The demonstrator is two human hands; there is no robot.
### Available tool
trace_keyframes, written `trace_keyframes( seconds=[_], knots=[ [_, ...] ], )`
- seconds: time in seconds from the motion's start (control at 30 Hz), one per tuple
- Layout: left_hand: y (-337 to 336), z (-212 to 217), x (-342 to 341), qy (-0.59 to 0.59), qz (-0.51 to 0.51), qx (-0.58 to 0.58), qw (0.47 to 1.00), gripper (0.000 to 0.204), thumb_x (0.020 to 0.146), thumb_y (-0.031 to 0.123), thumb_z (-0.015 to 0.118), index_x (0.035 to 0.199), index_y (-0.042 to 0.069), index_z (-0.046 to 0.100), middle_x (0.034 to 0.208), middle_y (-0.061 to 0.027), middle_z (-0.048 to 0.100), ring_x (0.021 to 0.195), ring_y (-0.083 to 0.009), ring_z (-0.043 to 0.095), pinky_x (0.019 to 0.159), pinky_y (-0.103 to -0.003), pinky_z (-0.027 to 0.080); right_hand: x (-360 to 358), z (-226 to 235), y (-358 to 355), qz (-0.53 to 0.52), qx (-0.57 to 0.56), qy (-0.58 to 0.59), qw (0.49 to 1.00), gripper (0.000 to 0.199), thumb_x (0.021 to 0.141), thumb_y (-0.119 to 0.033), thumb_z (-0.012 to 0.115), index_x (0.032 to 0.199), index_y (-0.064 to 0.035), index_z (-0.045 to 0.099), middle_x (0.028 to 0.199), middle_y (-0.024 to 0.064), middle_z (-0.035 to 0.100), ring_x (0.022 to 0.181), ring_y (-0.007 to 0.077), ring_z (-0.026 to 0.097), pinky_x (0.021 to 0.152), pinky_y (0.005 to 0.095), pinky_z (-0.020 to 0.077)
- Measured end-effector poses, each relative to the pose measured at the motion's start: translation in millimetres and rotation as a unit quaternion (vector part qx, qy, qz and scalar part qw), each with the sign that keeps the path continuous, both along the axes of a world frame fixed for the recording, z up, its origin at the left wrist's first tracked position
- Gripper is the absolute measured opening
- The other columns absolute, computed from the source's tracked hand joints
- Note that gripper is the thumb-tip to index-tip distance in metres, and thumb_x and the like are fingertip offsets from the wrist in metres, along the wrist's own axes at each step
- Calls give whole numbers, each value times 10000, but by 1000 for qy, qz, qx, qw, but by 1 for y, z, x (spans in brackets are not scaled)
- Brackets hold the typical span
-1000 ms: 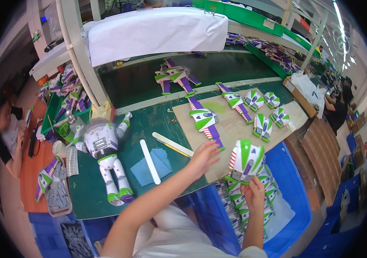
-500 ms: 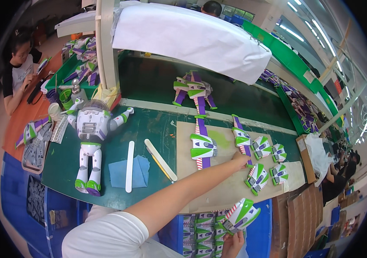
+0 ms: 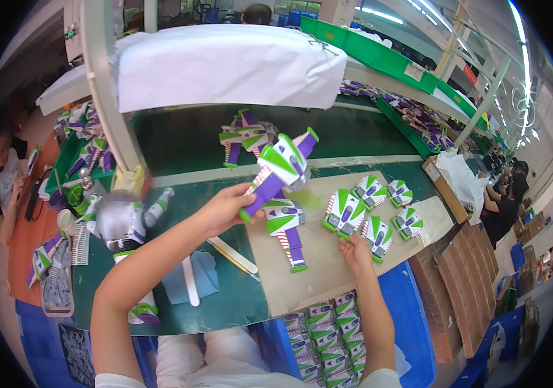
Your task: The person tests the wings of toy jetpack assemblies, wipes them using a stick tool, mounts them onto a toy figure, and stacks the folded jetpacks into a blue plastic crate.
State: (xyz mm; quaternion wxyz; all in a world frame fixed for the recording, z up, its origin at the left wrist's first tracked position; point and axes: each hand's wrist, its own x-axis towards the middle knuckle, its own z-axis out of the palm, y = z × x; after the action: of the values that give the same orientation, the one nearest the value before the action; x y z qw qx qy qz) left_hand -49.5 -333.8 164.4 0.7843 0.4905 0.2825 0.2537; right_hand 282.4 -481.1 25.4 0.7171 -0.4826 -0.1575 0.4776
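My left hand (image 3: pixel 230 210) grips one wing of a toy jetpack with spread wings (image 3: pixel 283 163), white, green and purple, raised above the bench. Under it another spread-wing jetpack (image 3: pixel 285 218) lies on the brown sheet. Lower on the right, my right hand (image 3: pixel 358 256) pinches the bottom edge of a folded-wing jetpack (image 3: pixel 344 211). Several more folded jetpacks (image 3: pixel 408 223) lie around that one on the sheet. Whether the held folded jetpack touches the sheet, I cannot tell.
A toy astronaut figure (image 3: pixel 121 223) is on the green bench, left, near a blue cloth (image 3: pixel 202 278) and white sticks (image 3: pixel 232 253). A blue bin (image 3: pixel 419 349) below holds rows of jetpacks. More spread-wing jetpacks (image 3: pixel 245 134) lie behind. A co-worker (image 3: pixel 1 168) sits far left.
My left hand has lifted the spread-wing jetpack off the sheet and carried it left. My right hand has brought its folded jetpack up from below the bench edge to the others. The view has shifted.
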Motion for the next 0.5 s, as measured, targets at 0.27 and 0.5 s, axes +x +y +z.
trace_keyframes(
  seconds=[0.27,0.5],
  knots=[
    [-54,-1,-156,12,-19,38,999,379,918,164,488,1272,38,434,939,-25,584,762,-106,585,631,-223,468,24,-24,17,-92,-121,-8,988,193,837,-68,488,1002,30,464,922,166,580,793,260,614,583,311,504],
    [-96,13,-255,29,16,69,997,395,903,171,521,1256,8,453,775,-22,570,675,-83,542,557,-216,422,-165,82,-9,23,16,-168,985,543,890,-289,520,1360,-123,305,1281,127,409,1177,240,409,884,312,385]
  ],
)
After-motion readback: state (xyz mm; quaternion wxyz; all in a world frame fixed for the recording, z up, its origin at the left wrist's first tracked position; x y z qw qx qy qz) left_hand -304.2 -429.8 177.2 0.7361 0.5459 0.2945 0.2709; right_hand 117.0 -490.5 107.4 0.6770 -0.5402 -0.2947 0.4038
